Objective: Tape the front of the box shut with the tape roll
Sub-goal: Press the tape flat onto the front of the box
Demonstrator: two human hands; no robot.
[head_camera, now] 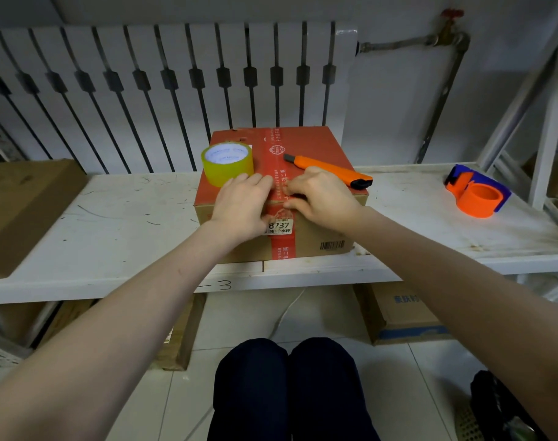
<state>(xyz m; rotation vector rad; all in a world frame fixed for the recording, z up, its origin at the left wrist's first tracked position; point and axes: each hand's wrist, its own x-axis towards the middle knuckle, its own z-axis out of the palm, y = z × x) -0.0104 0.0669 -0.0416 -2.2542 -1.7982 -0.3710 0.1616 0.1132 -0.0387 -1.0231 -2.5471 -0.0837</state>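
A cardboard box with a red top and a red tape strip down its middle stands on the white shelf. A yellow-green tape roll sits upright on the box's top left part. My left hand lies flat over the box's front top edge, fingers pressing beside the red strip. My right hand rests on the same edge just to the right, fingertips pinched at the strip. Whether clear tape lies under my fingers is not visible.
An orange utility knife lies on the box top right of my hands. An orange and blue tape dispenser rests on the white shelf at right. A brown box stands at left. A radiator sits behind, cartons below.
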